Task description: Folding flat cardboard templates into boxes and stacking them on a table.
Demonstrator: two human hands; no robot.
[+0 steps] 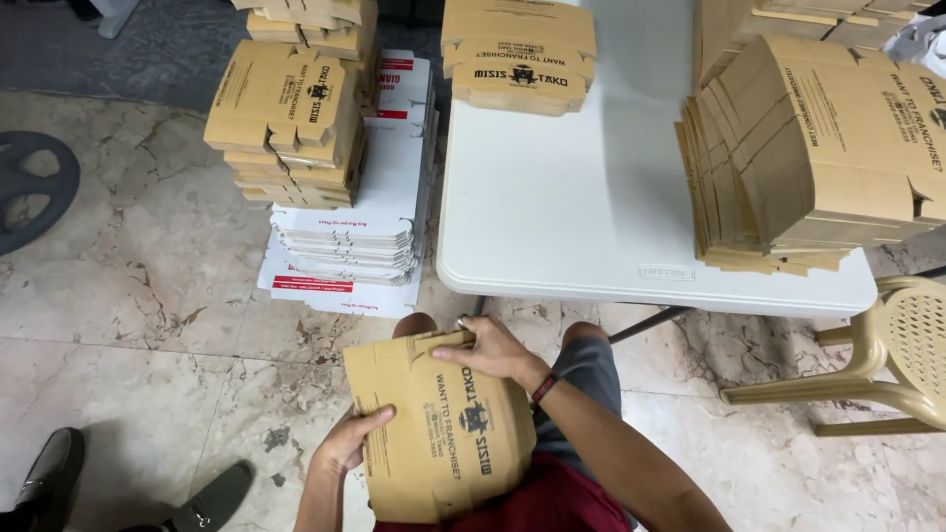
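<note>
Brown cardboard box (439,433) on lap: left hand (350,443) and right hand (493,350) each seemingly grip an edge.

Floor: veined beige marble tiles (148,266)
Table: white folding plastic (552,217)
Chair: beige plastic, right (887,365)
Light: even, indoor

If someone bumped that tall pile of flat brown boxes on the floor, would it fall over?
Probably, at least partly. The brown stack looks uneven, its layers jutting out, and it rests on a slanting pile of white boxes, so a shove could slide the top ones off. Each flat box is thin cardboard, likely light and bendy, like the one held in the left hand and right hand.
</note>
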